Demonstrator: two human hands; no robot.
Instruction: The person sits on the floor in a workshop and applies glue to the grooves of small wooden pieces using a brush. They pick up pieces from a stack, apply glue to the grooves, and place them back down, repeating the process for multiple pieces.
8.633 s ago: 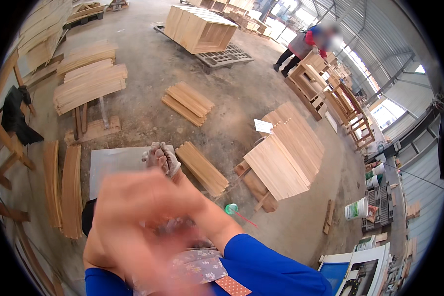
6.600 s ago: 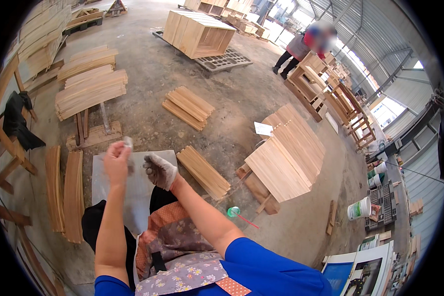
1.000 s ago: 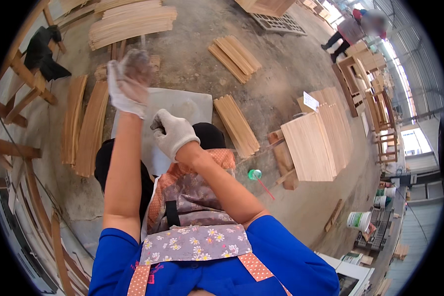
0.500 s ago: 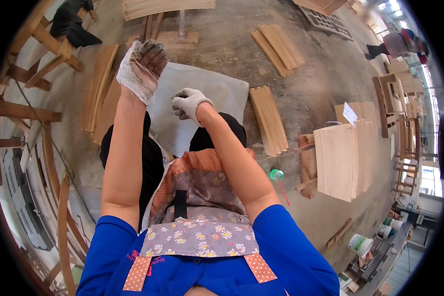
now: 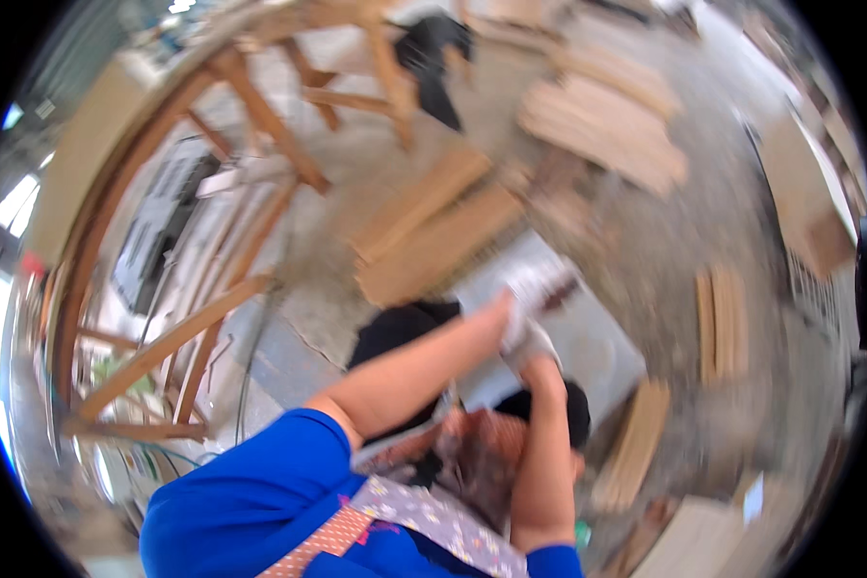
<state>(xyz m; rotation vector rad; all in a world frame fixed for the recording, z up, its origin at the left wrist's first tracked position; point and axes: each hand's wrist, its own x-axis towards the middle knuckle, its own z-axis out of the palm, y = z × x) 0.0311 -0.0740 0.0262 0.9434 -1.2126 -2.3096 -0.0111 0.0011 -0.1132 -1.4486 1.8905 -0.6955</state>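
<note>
Both hands wear whitish work gloves, and the picture is smeared by motion. My left hand reaches out over a pale grey sheet on the floor; its glove looks dark at the fingers. Close below it, my right hand meets the left one near the wrist and glove cuff. Whether the right fingers grip the cuff or only touch it is too blurred to tell. No separate object shows in either hand. My knees in black trousers flank the near side of the sheet, with a flowered apron over my lap.
Wooden boards lie left of the sheet, more boards to its right, and others farther right. A wooden stack stands beyond. Timber frames line the left; a black cloth hangs at the far side.
My view has swung to the left, so the sheet and boards now appear turned and farther right. My hands, apart before, have come together, the right at the left wrist.
</note>
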